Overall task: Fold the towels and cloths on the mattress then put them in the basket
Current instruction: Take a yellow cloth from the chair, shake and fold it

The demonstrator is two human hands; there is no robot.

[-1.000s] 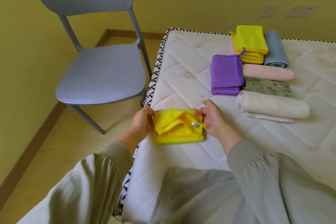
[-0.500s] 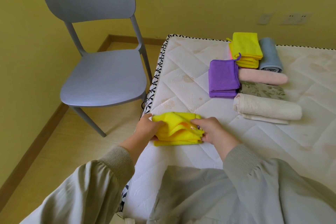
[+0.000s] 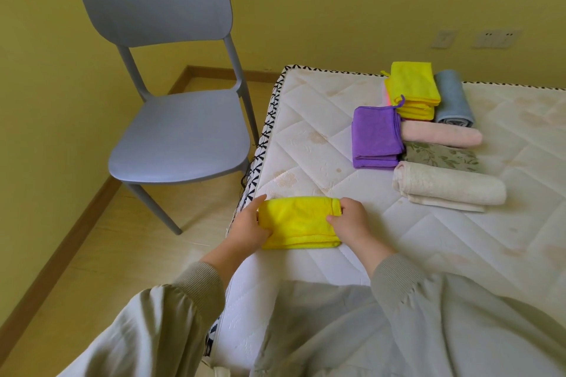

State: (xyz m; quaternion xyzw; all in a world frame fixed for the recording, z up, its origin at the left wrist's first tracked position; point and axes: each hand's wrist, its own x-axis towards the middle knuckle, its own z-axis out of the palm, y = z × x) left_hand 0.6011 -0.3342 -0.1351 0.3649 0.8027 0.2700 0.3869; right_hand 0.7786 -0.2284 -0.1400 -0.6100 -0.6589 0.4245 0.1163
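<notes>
A yellow cloth [image 3: 298,222] lies folded into a flat rectangle near the left edge of the white quilted mattress [image 3: 306,138]. My left hand [image 3: 248,225] grips its left end, thumb on top. My right hand [image 3: 352,222] grips its right end, fingers curled over the far corner. Farther back on the mattress sit folded cloths: a purple stack [image 3: 376,136], a yellow stack [image 3: 413,89], a grey-blue roll [image 3: 451,99], a pink roll [image 3: 441,136], a leaf-patterned cloth [image 3: 441,157] and a cream towel [image 3: 450,185]. No basket is in view.
A grey plastic chair [image 3: 180,135] stands on the wooden floor left of the mattress, against the yellow wall. Wall sockets [image 3: 496,38] sit above the mattress's far side. My grey-sleeved arms and jacket fill the lower frame.
The yellow cloth was bunched and half-folded between my hands; now it is folded over and lies flat as a neat rectangle, both hands still at its ends.
</notes>
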